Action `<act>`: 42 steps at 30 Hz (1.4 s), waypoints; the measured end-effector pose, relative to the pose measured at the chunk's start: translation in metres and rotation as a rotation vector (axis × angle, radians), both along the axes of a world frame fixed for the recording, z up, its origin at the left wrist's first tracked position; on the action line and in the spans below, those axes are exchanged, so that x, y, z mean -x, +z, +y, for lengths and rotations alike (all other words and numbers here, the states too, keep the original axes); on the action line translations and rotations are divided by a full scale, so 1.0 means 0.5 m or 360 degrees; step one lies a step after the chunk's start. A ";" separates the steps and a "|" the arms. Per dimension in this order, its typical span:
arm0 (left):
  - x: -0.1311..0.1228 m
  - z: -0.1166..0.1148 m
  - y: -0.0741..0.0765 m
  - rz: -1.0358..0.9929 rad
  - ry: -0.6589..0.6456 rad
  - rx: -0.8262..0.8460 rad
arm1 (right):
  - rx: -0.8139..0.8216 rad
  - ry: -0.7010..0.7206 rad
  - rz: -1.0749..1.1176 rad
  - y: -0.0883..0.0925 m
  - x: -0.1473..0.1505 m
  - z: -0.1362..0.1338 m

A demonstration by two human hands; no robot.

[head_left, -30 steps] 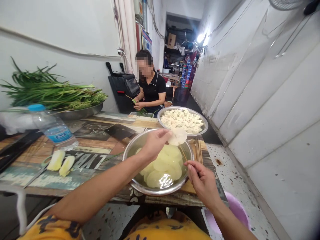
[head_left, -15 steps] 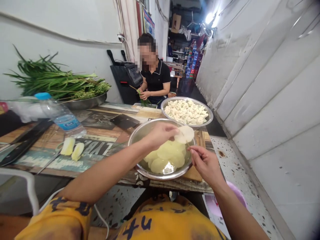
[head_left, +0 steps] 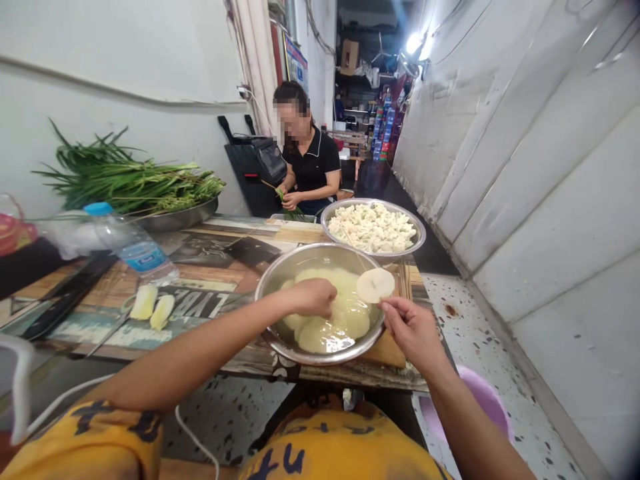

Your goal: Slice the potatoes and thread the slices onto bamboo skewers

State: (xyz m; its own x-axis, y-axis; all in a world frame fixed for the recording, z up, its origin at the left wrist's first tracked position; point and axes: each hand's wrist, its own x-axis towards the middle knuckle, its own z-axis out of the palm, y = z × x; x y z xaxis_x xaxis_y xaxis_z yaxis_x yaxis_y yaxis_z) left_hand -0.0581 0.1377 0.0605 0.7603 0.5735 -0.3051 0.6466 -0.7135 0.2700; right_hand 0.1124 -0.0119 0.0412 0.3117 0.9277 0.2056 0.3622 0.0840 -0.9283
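My right hand (head_left: 407,327) is closed on a thin bamboo skewer (head_left: 360,252), held just over the right rim of a steel bowl (head_left: 273,267). A round pale potato slice (head_left: 375,285) is threaded on that skewer and hangs clear of the bowl's contents. Inside the bowl, many potato slices (head_left: 313,333) lie in water. My left hand (head_left: 317,297) dips in among them with its fingers curled downward. Its fingertips are hidden, so whatever they grasp does not show.
Behind the bowl stands a wide basin (head_left: 373,227) of pale pieces. More skewers (head_left: 405,280) lie to the right. On the left are a water bottle (head_left: 140,257), cut vegetable pieces (head_left: 145,301), a knife (head_left: 70,293) and heaped greens (head_left: 130,183). A person (head_left: 310,160) opposite handles green stalks.
My left hand has left the potato slice on the skewer and moved down into the water. My right hand keeps hold of the skewer, with the slice now facing me.
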 end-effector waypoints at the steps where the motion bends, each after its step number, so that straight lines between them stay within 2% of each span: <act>1: 0.001 0.012 0.003 -0.0058 -0.0018 0.0114 | 0.0004 -0.0003 0.0020 -0.001 -0.001 -0.001; 4: 0.010 0.056 0.011 -0.0404 0.0060 0.0477 | 0.0015 -0.0020 0.0095 -0.003 -0.007 -0.003; 7: 0.012 0.082 0.011 -0.0796 0.0314 0.0726 | 0.0031 -0.0015 0.0141 -0.002 -0.013 -0.008; 12: -0.007 0.061 0.017 -0.1335 0.0795 0.0999 | 0.0219 0.0188 0.0087 0.004 -0.014 -0.036; 16: -0.017 0.040 0.029 -0.1589 0.0906 0.1181 | 0.0315 0.0275 -0.0083 0.005 -0.014 -0.059; 21: -0.018 0.044 0.030 -0.1753 0.0973 0.1157 | 0.0270 0.0238 -0.0208 0.003 -0.017 -0.063; 31: -0.016 0.056 0.014 -0.2002 0.1129 0.1121 | 0.0304 0.0227 -0.0191 0.002 -0.016 -0.062; 37: -0.019 0.057 0.013 -0.2084 0.1105 0.0978 | 0.0311 0.0232 -0.0174 0.004 -0.014 -0.061; 42: -0.020 0.045 0.022 -0.2027 0.1074 0.0902 | 0.0310 0.0232 -0.0165 0.006 -0.010 -0.061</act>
State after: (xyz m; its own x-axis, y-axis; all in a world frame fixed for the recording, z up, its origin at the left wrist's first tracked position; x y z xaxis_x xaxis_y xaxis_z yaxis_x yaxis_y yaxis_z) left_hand -0.0479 0.1602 0.0716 0.3336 0.9421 0.0326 -0.0644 -0.0117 0.9979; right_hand 0.1176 -0.0422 0.0443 0.1584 0.9865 0.0427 0.4537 -0.0343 -0.8905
